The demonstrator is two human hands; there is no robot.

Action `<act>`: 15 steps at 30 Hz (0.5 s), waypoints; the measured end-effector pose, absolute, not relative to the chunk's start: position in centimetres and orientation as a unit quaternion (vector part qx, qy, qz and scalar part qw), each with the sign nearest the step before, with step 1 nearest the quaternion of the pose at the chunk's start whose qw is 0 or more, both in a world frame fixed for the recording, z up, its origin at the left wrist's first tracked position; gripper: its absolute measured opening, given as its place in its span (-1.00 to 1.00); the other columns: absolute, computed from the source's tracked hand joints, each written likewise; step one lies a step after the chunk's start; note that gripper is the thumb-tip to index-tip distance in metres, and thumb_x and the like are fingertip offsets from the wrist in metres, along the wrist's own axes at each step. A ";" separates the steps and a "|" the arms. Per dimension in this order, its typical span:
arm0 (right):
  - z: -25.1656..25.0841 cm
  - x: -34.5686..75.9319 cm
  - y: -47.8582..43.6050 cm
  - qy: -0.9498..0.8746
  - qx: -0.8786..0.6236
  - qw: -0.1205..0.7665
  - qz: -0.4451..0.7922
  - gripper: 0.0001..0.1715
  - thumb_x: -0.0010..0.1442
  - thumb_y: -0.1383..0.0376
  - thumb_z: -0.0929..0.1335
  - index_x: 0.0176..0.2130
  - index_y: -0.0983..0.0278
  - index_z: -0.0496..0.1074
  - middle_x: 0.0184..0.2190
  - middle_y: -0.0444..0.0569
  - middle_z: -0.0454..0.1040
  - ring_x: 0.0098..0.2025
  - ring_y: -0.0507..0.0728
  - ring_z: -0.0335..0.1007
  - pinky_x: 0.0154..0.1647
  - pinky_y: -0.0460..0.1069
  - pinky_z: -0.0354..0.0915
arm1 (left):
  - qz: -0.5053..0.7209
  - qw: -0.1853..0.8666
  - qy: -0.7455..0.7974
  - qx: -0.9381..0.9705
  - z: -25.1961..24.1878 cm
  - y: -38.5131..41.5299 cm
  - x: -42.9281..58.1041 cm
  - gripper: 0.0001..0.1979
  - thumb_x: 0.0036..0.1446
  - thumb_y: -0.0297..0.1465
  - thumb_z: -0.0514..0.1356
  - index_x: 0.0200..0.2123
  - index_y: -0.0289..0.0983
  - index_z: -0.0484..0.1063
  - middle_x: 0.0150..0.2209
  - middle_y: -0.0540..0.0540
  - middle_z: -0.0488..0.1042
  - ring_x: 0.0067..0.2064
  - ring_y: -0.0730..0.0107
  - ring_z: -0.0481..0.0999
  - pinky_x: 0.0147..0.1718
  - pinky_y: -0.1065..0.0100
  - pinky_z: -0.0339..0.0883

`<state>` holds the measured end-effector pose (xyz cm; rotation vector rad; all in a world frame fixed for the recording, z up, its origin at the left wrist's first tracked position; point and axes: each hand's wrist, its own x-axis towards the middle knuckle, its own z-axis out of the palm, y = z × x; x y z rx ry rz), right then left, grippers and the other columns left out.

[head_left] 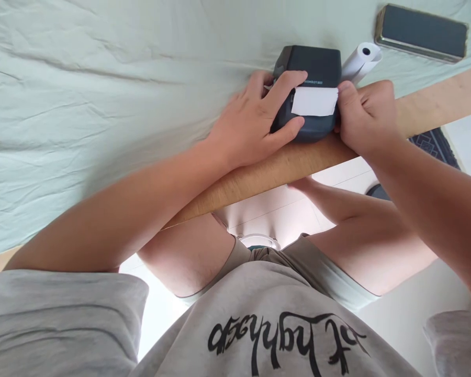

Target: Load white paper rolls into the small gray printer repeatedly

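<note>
A small black receipt printer (316, 60) stands at the edge of the cloth-covered surface. From its slot a short strip of white paper (314, 101) lies over the front. My left hand (255, 118) is spread around the printer's left side, fingers over its top and thumb at its lower front, holding it. On the other side my right hand (367, 112) is closed with curled fingers, its thumb pressed against the printer's right side beside the paper's end. The underside of that grip is hidden. Just behind the right hand lies a white paper roll (353, 65) with a dark core.
A dark rectangular case (423, 34) with a gold-coloured rim lies at the far right. Pale green wrinkled cloth (102, 78) covers the surface, bordered by a bare wooden edge (235, 191). Below are my legs, the light floor and a patterned dark mat (435, 146).
</note>
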<state>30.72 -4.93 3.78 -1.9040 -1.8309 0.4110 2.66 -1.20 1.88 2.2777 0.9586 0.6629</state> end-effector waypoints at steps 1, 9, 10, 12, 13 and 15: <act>3.8 30.8 -4.9 -0.666 -0.694 0.230 0.147 -0.08 0.72 -0.04 0.35 -0.64 0.23 0.27 -0.62 0.04 0.37 -0.47 0.02 0.32 -0.21 0.07 0.31 | 0.250 0.292 0.364 0.848 2.0 -1.2 2.8 -0.22 0.52 0.13 0.41 0.64 0.08 0.34 0.52 -0.09 0.51 0.58 -0.26 0.48 0.62 -0.30 0.41; 3.8 30.8 -4.6 -0.678 -0.680 0.244 0.138 -0.06 0.69 -0.10 0.33 -0.66 0.21 0.24 -0.68 0.02 0.22 -0.48 0.02 0.22 -0.24 0.06 0.29 | 0.197 0.260 0.372 0.869 3.4 -1.3 2.9 -0.14 0.52 0.10 0.39 0.71 0.03 0.26 0.59 -0.22 0.43 0.63 -0.35 0.38 0.64 -0.44 0.34; 3.8 30.8 -4.6 -0.681 -0.676 0.246 0.139 -0.06 0.69 -0.09 0.32 -0.66 0.21 0.22 -0.68 0.01 0.22 -0.50 0.01 0.19 -0.25 0.06 0.28 | 0.199 0.251 0.370 0.872 3.6 -1.4 2.9 -0.18 0.58 0.05 0.33 0.74 0.01 0.23 0.61 -0.23 0.40 0.66 -0.31 0.34 0.67 -0.41 0.31; 3.9 30.7 -4.6 -0.687 -0.667 0.249 0.142 -0.08 0.69 -0.05 0.32 -0.66 0.20 0.20 -0.67 0.01 0.24 -0.52 -0.01 0.15 -0.28 0.07 0.25 | 0.192 0.248 0.373 0.873 3.8 -1.4 2.8 -0.18 0.58 0.01 0.34 0.74 -0.01 0.23 0.60 -0.21 0.41 0.66 -0.26 0.34 0.68 -0.33 0.32; 3.9 30.7 -4.6 -0.690 -0.663 0.251 0.143 -0.08 0.69 -0.04 0.32 -0.66 0.20 0.21 -0.67 0.00 0.24 -0.53 -0.01 0.14 -0.29 0.08 0.24 | 0.181 0.253 0.380 0.871 3.8 -1.3 2.8 -0.17 0.56 0.01 0.36 0.74 0.00 0.23 0.61 -0.18 0.40 0.65 -0.24 0.34 0.68 -0.29 0.33; 4.0 30.8 -4.6 -0.698 -0.651 0.259 0.150 -0.07 0.69 -0.06 0.33 -0.67 0.19 0.21 -0.67 -0.01 0.23 -0.54 -0.03 0.12 -0.30 0.09 0.21 | 0.158 0.263 0.389 0.869 3.7 -1.1 2.9 -0.10 0.50 0.05 0.41 0.74 0.01 0.24 0.61 -0.16 0.40 0.65 -0.27 0.34 0.67 -0.26 0.35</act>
